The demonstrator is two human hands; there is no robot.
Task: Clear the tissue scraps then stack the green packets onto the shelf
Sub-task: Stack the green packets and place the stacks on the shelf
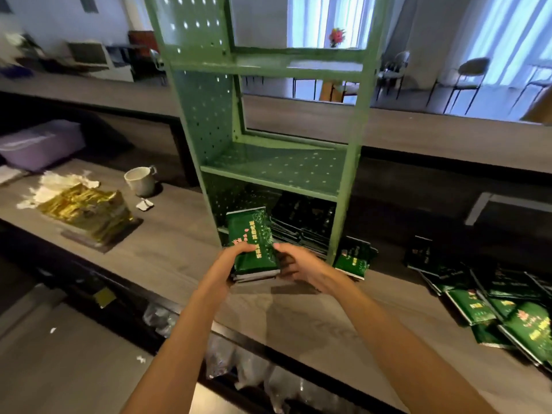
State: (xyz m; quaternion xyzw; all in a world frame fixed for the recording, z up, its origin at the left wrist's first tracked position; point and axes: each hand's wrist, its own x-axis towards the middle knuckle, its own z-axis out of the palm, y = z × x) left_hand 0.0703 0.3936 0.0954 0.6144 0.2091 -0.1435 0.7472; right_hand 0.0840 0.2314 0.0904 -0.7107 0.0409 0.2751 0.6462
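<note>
Both hands grip one small stack of green packets (254,249) between them: left hand (231,261) curled around its left edge, right hand (294,264) clasping its right edge. Just beyond stands the green shelf (268,171), dark packets (301,225) on its lowest level. Far left lie tissue scraps (56,183).

A pale mug (141,180) stands upright on the grey wooden counter (167,249) — left of it and nearer lies a stack of gold foil packets (89,215) on a dark tray (101,245). Further left of the mug sits a purple box (41,143); far behind the mug, to its right — chairs (470,77) and pink flowers (337,37)
</note>
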